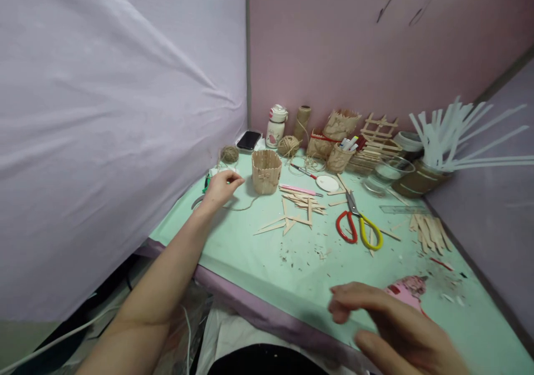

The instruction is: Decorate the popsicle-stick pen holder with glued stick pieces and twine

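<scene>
My left hand point(222, 188) rests over the left side of the table, thumb and fingertips pinched together; what they hold, if anything, is too small to make out. Just right of it stands a wooden-stick cup point(266, 173), upright. A strand of twine point(246, 208) curves along the table from the cup's base to below that hand. Partly hidden by the left hand are a green item point(206, 182) and a grey curved handle point(197, 201). My right hand point(387, 322) hovers at the front right, somewhat blurred, fingers and thumb apart and empty. Behind it lies a pink glue gun point(406, 292), partly covered.
Loose craft sticks point(303, 202) and large scissors point(354, 219) lie mid-table. Along the back are a twine ball point(288, 146), a white bottle point(276, 127), a phone point(249, 140) and a pen cup point(340, 158). White strips point(442, 136) stick out at right near a glass bowl point(387, 174).
</scene>
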The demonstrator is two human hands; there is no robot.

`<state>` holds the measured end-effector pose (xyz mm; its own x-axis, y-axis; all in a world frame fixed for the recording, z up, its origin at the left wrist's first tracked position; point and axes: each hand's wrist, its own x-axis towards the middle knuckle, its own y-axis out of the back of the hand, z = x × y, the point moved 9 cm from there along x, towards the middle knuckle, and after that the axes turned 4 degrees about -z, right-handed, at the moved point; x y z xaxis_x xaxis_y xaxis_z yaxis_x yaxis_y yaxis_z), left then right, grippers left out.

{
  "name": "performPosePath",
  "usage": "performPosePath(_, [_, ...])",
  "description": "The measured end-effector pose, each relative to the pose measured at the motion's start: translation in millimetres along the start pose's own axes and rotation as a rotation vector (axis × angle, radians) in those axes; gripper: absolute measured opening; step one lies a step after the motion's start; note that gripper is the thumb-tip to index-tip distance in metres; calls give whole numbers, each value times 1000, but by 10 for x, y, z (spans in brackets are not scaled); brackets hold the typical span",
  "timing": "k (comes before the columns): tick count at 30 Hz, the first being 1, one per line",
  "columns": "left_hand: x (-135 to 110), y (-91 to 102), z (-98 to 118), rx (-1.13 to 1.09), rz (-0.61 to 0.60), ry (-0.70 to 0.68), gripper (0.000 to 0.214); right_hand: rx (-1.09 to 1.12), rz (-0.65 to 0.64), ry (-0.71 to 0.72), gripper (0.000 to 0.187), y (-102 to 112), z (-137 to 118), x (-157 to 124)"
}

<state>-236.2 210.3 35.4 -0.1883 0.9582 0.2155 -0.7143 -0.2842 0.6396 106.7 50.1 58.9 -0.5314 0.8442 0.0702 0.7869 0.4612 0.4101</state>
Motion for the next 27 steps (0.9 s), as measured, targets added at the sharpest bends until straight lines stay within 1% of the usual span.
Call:
performPosePath(1, [-89, 10, -19, 68, -20, 40, 28, 8, -11, -16, 22, -126, 30, 62])
performPosePath(3, [-249, 0, -71, 174, -48, 101, 35, 5, -80, -24, 16, -393, 66, 193])
performPosePath(4, [-313, -6, -80, 212, -36, 104, 35, -4, -113, -35, 16, -504, 95, 249])
performPosePath(6, [-410, -70, -51, 266, -17, 47, 27, -11, -168, -59, 16, -673, 158, 332])
performPosePath(9, [-513, -310, 15, 361, -75, -49, 19, 19, -217, -87, 16, -814, 212, 402])
performPosePath(11, [-569, -450, 22, 453, -103, -40, 14, 42, -237, -90, 15, -864, 203, 439])
performPosePath(14, [-654, -540, 70, 527, -86, -27, 14, 66, -244, -80, 14, -892, 167, 526])
performPosePath(17, [-742, -506, 170, 442, -22, -57, 11, 151, -197, -109, 15, -877, 210, 721])
performPosePath(20, [-812, -427, 272, 270, 47, -117, 13, 333, -108, -213, 22, -886, 371, 1047])
performPosePath(23, [-837, -427, 322, 111, 33, -176, 14, 511, -11, -334, 29, -957, 581, 1425])
performPosePath(24, [-837, -441, 319, 77, 20, -185, 15, 563, 16, -350, 31, -986, 634, 1546])
performPosePath(26, [-834, -483, 304, 42, -8, -198, 15, 644, 86, -334, 33, -1011, 705, 1759])
performPosePath(27, [-836, -505, 298, 36, -20, -204, 16, 671, 127, -296, 33, -1003, 715, 1844])
